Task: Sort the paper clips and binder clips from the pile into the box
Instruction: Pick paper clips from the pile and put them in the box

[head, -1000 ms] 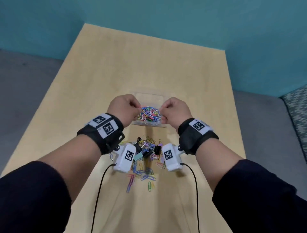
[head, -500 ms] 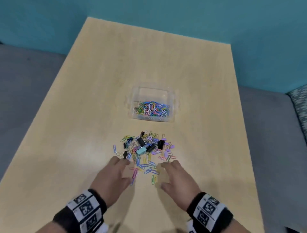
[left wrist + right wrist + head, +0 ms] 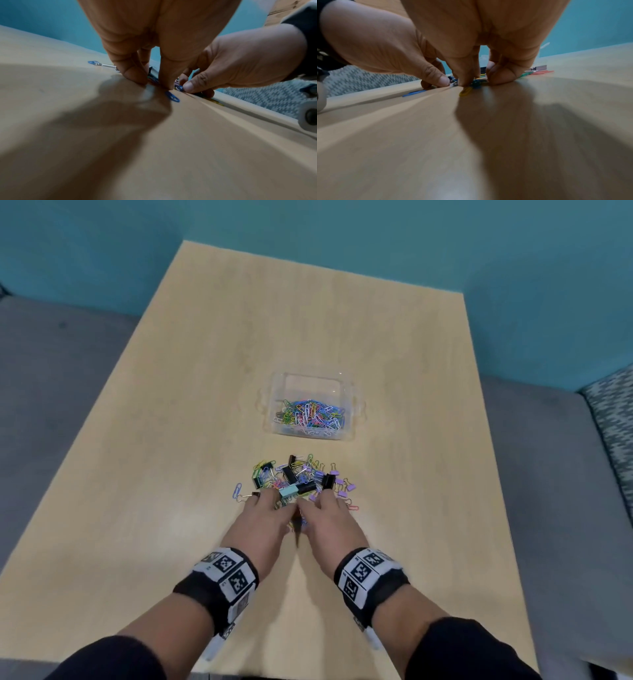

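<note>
The pile (image 3: 301,481) of coloured paper clips and black, teal and lilac binder clips lies mid-table. Beyond it stands the clear plastic box (image 3: 313,385), with coloured paper clips (image 3: 310,417) in its near half. Both hands are side by side at the pile's near edge. My left hand (image 3: 274,503) has fingertips and thumb down on the table, pinching paper clips (image 3: 152,79). My right hand (image 3: 318,503) pinches clips (image 3: 476,82) the same way. A blue paper clip (image 3: 172,96) and a yellow one (image 3: 465,92) lie just in front of the fingertips. The clips under the hands are hidden in the head view.
The light wooden table (image 3: 394,508) stands against a teal wall. Grey floor runs along both sides, with a patterned rug (image 3: 613,412) at the right. A stray blue paper clip (image 3: 237,490) lies left of the pile.
Both hands left the box, drew back to the near side of the pile, then closed in together and came down on its near edge, fingers now curled on clips.
</note>
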